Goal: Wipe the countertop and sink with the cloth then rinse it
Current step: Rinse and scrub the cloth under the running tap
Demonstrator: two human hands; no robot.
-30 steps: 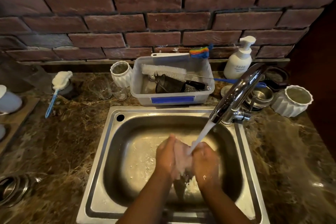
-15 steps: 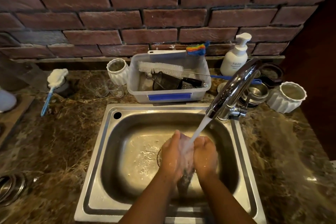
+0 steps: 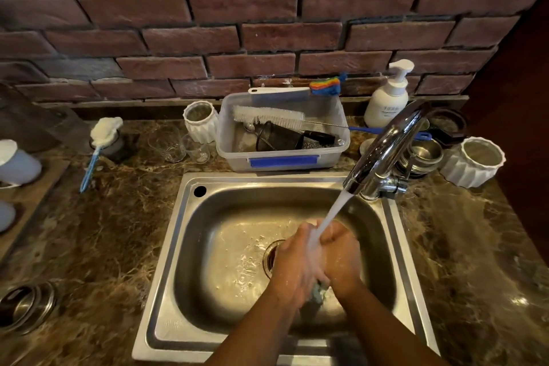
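The left hand (image 3: 297, 258) and right hand (image 3: 341, 255) squeezed the cloth (image 3: 318, 292) between them over the sink (image 3: 184, 246), under water (image 3: 330, 215) running from the tap (image 3: 386, 151). Only a bluish corner of the cloth showed below the palms.

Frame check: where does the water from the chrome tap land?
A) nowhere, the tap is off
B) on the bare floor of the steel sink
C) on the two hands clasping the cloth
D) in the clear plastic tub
C: the stream from the chrome tap falls onto the left hand and right hand, pressed together round the blue-grey cloth over the steel sink.
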